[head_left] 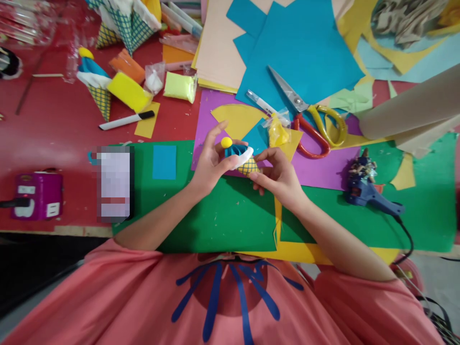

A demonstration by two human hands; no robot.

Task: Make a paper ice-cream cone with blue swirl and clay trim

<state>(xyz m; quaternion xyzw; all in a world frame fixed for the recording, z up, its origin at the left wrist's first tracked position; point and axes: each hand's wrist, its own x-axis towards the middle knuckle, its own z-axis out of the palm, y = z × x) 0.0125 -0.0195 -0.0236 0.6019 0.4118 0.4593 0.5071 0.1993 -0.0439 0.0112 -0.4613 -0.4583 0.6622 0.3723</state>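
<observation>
Between my two hands, over the green sheet [215, 215], is a small craft ice cream cone [247, 166]. It has a yellow ball on top, blue ridged swirls, a white wavy rim and a yellow cone with a dark grid. My left hand [211, 163] grips it by the blue and white part, thumb against the rim. The fingers of my right hand [278, 177] pinch the cone's pointed end, hiding its tip. The cone lies tilted, its ball toward the left.
Large scissors [302, 108], a capped pen [260, 101] and a yellow clay packet [278, 132] lie beyond my hands. A glue gun [373, 194] rests at right, below a paper roll [413, 103]. Leftward are a phone [115, 184], a purple power socket [39, 196] and another craft cone [97, 91].
</observation>
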